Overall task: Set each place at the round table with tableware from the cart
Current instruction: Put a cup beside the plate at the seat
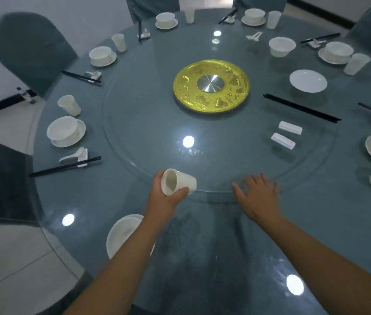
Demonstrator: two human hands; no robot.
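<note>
A person's left hand (168, 196) is holding a small white ceramic cup (178, 182) tipped on its side, its grip curling round the cup just above the round blue-grey glass-topped counter (202, 246) beside the clear glass turntable's edge (293, 173). The right hand (259, 196) is resting flat with fingers spread, gripping nothing. The tilted cup is looking likely to slip or knock hard on the glass if let go carelessly. A white plate (123, 230) is lying near the left forearm (partly hidden). Finished settings are ringing the counter; a gold disc (211, 85) is sitting at the centre; grey-covered chairs (29, 48) and pale floor tiles are surrounding it.
</note>
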